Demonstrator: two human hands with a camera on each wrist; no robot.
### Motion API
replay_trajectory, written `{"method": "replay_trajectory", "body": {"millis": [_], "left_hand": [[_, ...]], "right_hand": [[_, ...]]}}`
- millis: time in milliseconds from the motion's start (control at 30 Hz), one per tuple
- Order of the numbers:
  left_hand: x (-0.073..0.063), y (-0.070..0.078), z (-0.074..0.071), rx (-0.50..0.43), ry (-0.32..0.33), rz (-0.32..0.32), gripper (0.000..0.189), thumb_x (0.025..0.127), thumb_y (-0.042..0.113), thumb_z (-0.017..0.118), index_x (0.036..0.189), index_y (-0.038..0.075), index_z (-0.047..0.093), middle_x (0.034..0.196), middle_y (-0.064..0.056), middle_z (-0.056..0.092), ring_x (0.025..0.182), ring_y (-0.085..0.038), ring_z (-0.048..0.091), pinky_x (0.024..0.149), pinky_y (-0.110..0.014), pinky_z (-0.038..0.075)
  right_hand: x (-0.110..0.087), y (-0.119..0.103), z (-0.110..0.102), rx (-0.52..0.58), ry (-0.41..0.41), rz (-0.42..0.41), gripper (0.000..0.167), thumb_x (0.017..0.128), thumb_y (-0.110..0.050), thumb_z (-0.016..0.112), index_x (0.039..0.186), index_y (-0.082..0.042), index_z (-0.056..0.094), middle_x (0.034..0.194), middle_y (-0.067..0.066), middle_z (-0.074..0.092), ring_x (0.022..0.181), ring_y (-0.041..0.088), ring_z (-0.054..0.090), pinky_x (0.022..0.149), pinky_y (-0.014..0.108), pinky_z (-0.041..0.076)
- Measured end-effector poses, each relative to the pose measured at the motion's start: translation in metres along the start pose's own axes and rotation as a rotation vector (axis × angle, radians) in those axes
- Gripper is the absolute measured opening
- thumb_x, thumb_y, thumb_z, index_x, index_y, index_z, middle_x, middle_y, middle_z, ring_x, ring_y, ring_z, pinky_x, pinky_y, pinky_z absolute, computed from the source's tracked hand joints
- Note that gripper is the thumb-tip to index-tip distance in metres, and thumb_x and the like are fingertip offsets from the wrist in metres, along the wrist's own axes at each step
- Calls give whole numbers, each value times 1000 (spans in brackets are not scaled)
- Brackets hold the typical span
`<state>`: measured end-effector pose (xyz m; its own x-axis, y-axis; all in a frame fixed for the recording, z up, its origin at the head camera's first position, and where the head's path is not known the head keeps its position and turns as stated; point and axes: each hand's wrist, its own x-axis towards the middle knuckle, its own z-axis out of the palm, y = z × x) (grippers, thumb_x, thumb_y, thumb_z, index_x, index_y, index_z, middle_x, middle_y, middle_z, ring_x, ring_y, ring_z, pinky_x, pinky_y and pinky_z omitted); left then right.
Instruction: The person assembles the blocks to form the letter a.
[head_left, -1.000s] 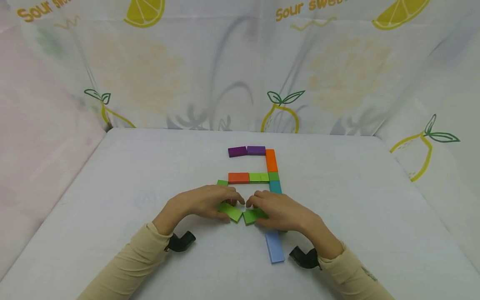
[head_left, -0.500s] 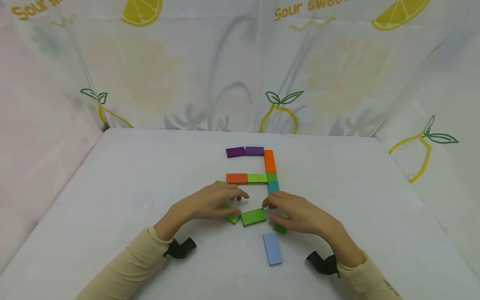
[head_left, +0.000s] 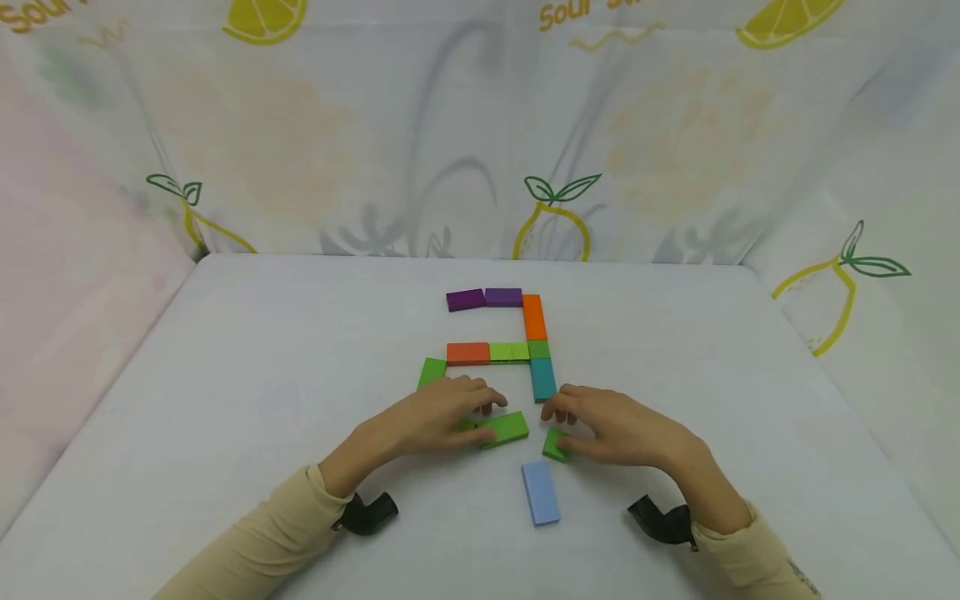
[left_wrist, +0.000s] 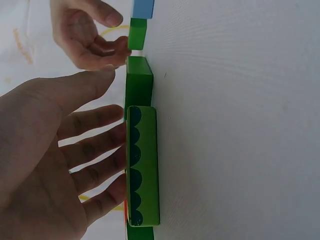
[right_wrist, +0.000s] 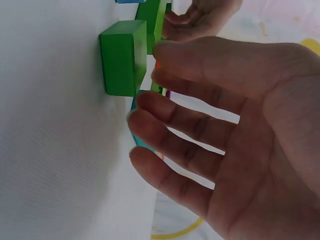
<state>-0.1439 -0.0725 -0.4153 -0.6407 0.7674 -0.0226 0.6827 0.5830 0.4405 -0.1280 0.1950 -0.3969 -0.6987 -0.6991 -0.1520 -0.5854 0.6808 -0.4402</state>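
My left hand, fingers loosely bent, hovers over green wooden blocks in the head view. Its thumb overlaps a green block that lies slightly slanted. In the left wrist view its fingertips are right beside a lighter green block with dark scallops along one side. To the right, my right hand has relaxed fingers around a small green block, which its thumb overlaps. The right wrist view shows that thumb tip beside this block, with nothing gripped. Nearer me lies a light blue block.
Beyond the hands, a teal block, a small green square and an orange block form a line. Leftward from it run a yellow-green block and a red-orange block. Two purple blocks lie farthest back.
My right hand has moved right, off the slanted green block, uncovering it and the light blue block's far end. My left hand has shifted right, its thumb now over the slanted block.
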Motion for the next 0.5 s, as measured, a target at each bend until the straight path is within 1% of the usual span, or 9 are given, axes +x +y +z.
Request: {"method": "replay_trajectory", "body": {"millis": [233, 367, 500], "left_hand": [[-2, 3, 2, -7, -3, -20, 39, 89, 35, 64, 123, 16, 60, 98, 5, 61, 92, -10, 54, 81, -25, 48], [-2, 5, 2, -2, -2, -28, 40, 88, 36, 65, 123, 16, 60, 98, 5, 60, 92, -9, 52, 80, -24, 48], [-2, 6, 2, 3, -3, -28, 40, 88, 36, 65, 122, 16, 60, 99, 5, 60, 94, -9, 53, 81, -24, 49]], "right_hand": [[-2, 2, -1, 32, -63, -5, 27, 85, -13, 66, 111, -16, 60, 94, -10, 59, 86, 6, 55, 76, 25, 49], [-2, 2, -1, 49, -93, -2, 32, 84, -12, 66, 115, -16, 59, 94, -9, 59, 86, 7, 55, 77, 25, 49], [-2, 3, -1, 33, -94, 2, 32, 83, -12, 68, 113, -17, 60, 91, -10, 57, 84, 6, 54, 75, 23, 48]]}}
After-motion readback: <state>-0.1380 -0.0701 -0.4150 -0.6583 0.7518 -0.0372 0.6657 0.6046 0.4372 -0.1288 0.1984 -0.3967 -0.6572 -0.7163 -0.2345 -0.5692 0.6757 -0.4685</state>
